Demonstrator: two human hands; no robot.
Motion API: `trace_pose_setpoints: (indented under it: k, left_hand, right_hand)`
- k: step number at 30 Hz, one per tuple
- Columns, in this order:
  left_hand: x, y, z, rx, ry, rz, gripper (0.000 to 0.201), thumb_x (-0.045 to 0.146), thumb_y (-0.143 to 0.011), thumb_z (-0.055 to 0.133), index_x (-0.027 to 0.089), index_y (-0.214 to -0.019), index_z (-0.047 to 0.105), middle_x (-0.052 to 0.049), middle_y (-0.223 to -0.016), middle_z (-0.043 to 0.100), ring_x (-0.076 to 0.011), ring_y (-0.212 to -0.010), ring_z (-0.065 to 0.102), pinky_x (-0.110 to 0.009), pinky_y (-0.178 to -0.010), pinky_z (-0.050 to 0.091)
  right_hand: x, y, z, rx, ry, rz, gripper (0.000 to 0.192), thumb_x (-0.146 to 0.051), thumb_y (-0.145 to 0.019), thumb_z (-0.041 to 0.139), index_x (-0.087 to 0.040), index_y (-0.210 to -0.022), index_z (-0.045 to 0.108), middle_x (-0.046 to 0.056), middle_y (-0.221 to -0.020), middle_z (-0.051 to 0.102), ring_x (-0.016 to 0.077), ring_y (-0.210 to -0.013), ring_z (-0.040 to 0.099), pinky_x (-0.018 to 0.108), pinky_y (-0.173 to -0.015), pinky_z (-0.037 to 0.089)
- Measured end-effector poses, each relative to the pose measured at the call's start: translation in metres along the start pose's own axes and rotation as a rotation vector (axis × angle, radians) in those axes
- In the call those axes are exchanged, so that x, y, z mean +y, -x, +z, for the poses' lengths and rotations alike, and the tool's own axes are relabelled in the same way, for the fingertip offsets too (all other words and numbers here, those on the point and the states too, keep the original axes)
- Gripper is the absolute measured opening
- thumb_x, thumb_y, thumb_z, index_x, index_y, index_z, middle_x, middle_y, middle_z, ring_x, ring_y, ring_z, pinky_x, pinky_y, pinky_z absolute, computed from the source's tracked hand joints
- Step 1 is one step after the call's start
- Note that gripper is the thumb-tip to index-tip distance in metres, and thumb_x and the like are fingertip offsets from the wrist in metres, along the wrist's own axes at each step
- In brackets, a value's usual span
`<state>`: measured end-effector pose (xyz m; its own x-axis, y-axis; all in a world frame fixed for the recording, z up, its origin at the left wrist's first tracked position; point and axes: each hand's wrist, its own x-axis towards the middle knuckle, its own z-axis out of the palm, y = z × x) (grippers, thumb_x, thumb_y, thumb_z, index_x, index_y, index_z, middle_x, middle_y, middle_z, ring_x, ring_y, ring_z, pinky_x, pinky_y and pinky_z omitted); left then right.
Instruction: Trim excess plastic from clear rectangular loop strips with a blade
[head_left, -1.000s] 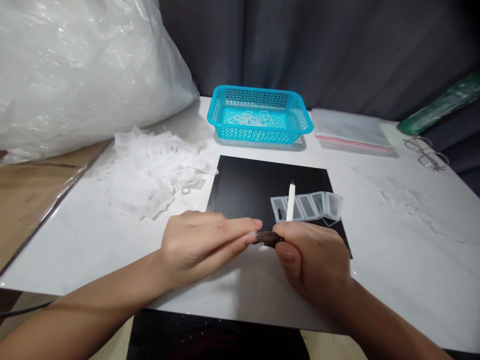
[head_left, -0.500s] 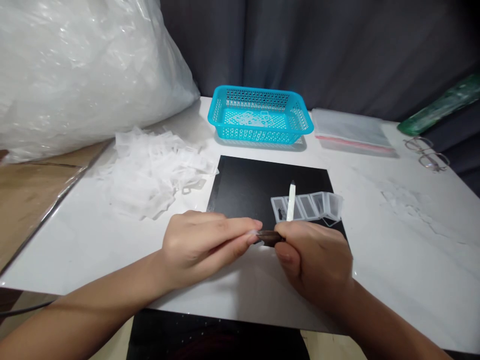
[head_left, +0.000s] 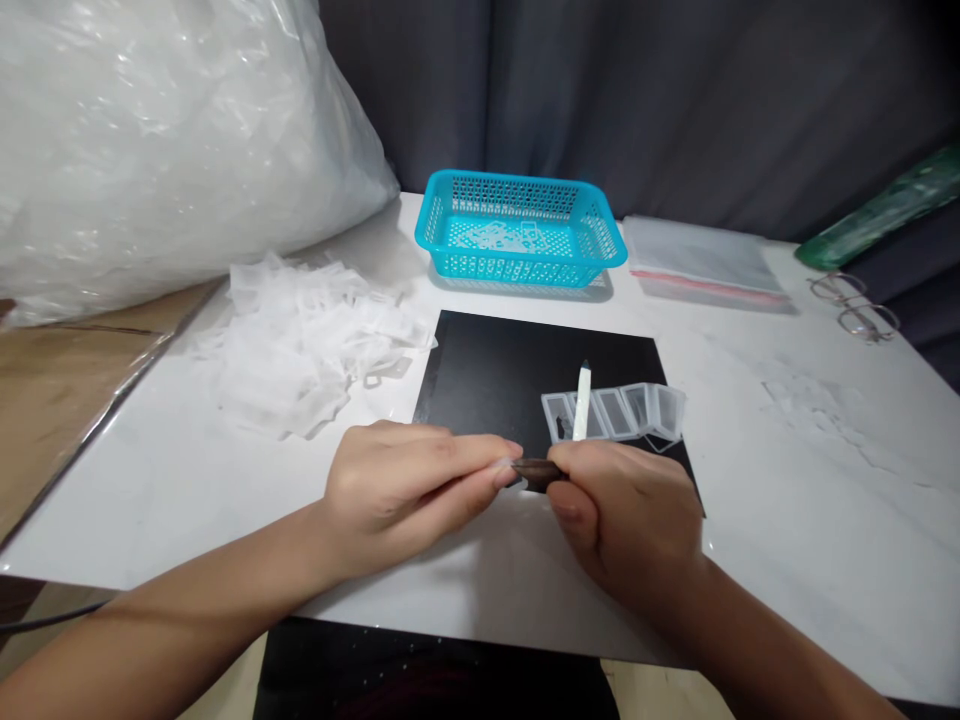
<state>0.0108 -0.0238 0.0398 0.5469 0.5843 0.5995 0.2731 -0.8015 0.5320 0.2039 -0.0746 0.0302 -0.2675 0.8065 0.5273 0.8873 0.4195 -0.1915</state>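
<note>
My left hand (head_left: 405, 490) is closed, its thumb and fingertips pinching a small clear plastic piece (head_left: 517, 484) that is mostly hidden. My right hand (head_left: 630, 510) is wrapped round a dark, pointed metal tool (head_left: 536, 473), whose tip meets the piece at my left fingertips. The fist covers its grip, so I cannot tell its exact kind. A white stick with a dark tip (head_left: 583, 400) points up from behind the right fist; whether it is held is hidden. Beyond that hand, a strip of clear plastic frames (head_left: 613, 414) lies on the black mat (head_left: 495, 370).
A loose pile of translucent plastic pieces (head_left: 300, 340) lies left, below a big clear bag (head_left: 172, 150). A blue basket (head_left: 517, 270) with small pieces stands at the back. Zip bags (head_left: 705, 265), eyeglasses (head_left: 862, 320), a green bottle (head_left: 877, 210) and clear scraps (head_left: 825, 410) lie right.
Both hands stay nearly in place. The right hand and the dark tool have shifted very slightly; nothing is let go or taken up.
</note>
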Motion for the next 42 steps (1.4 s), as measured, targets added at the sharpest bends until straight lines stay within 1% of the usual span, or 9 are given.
trace_pose_setpoints:
  k: [3,7,10,13,18,23,28,34,42]
  left_hand:
    - [0.0011,0.0005,0.0017,0.003,0.073,-0.053,0.007,0.019,-0.089,0.064,0.019,-0.093,0.069,0.007,-0.052,0.065,-0.0056,-0.043,0.059,-0.012,-0.045,0.048]
    - [0.0020,0.0019,0.0053,0.029,0.184,-0.135,0.013,0.015,-0.089,0.061,0.014,-0.101,0.067,0.008,-0.044,0.057,-0.0049,-0.037,0.053,-0.011,-0.040,0.045]
    - [0.0020,0.0022,0.0069,0.039,0.203,-0.148,0.014,0.012,-0.088,0.060,0.011,-0.101,0.067,0.007,-0.043,0.057,-0.0048,-0.036,0.052,-0.011,-0.039,0.044]
    - [0.0019,0.0018,0.0068,0.045,0.204,-0.151,0.015,0.012,-0.088,0.061,0.013,-0.100,0.068,0.007,-0.043,0.057,-0.0057,-0.037,0.053,-0.012,-0.038,0.044]
    - [0.0020,0.0027,0.0067,0.046,0.202,-0.163,0.015,0.013,-0.088,0.060,0.014,-0.100,0.069,0.006,-0.045,0.059,-0.0066,-0.038,0.056,-0.012,-0.037,0.044]
    - [0.0009,0.0044,0.0080,0.032,0.176,-0.184,0.014,0.015,-0.090,0.058,0.014,-0.099,0.069,0.005,-0.048,0.062,-0.0070,-0.041,0.059,-0.012,-0.038,0.045]
    - [-0.0006,0.0038,0.0086,0.038,0.164,-0.159,0.014,0.014,-0.091,0.057,0.015,-0.099,0.068,0.004,-0.054,0.066,-0.0073,-0.048,0.063,-0.012,-0.042,0.048]
    - [0.0007,0.0015,0.0076,0.021,0.137,-0.124,0.012,0.013,-0.091,0.057,0.016,-0.096,0.068,0.006,-0.052,0.064,-0.0062,-0.045,0.061,-0.011,-0.040,0.046]
    - [0.0011,-0.0001,0.0050,-0.006,0.114,-0.092,0.013,0.013,-0.091,0.056,0.017,-0.095,0.067,0.005,-0.054,0.065,-0.0071,-0.048,0.063,-0.011,-0.040,0.047]
  right_hand:
    - [0.0010,0.0011,-0.0008,-0.018,-0.070,0.050,0.059,-0.045,-0.102,0.020,-0.019,-0.062,0.055,-0.001,-0.047,0.056,0.0108,-0.040,0.047,0.026,-0.044,0.027]
    - [0.0041,0.0038,-0.0032,-0.036,-0.249,0.148,0.048,-0.038,-0.102,0.025,-0.019,-0.069,0.054,-0.004,-0.049,0.052,0.0080,-0.040,0.046,0.022,-0.044,0.030]
    - [0.0049,0.0043,-0.0040,-0.079,-0.330,0.174,0.042,-0.035,-0.101,0.028,-0.019,-0.072,0.053,-0.004,-0.052,0.051,0.0074,-0.041,0.045,0.020,-0.045,0.031]
    - [0.0042,0.0032,-0.0037,-0.134,-0.372,0.176,0.040,-0.034,-0.100,0.029,-0.019,-0.072,0.052,-0.004,-0.054,0.049,0.0073,-0.042,0.043,0.020,-0.045,0.031]
    - [0.0036,0.0022,-0.0031,-0.173,-0.424,0.176,0.037,-0.032,-0.100,0.029,-0.019,-0.073,0.051,-0.005,-0.057,0.049,0.0072,-0.045,0.043,0.020,-0.047,0.031]
    - [0.0023,0.0029,-0.0030,-0.213,-0.530,0.220,0.037,-0.031,-0.101,0.029,-0.019,-0.072,0.048,-0.005,-0.058,0.048,0.0068,-0.048,0.044,0.020,-0.049,0.032]
    - [0.0016,0.0030,-0.0004,-0.201,-0.488,0.202,0.040,-0.035,-0.101,0.029,-0.019,-0.071,0.049,-0.004,-0.058,0.050,0.0073,-0.049,0.046,0.021,-0.050,0.032]
    - [0.0003,0.0028,0.0004,-0.199,-0.385,0.185,0.046,-0.040,-0.101,0.026,-0.018,-0.069,0.051,-0.004,-0.054,0.050,0.0079,-0.045,0.046,0.022,-0.047,0.030]
    - [-0.0005,0.0024,-0.0005,-0.181,-0.356,0.160,0.051,-0.041,-0.102,0.024,-0.017,-0.067,0.053,-0.004,-0.052,0.049,0.0072,-0.043,0.045,0.022,-0.046,0.028]
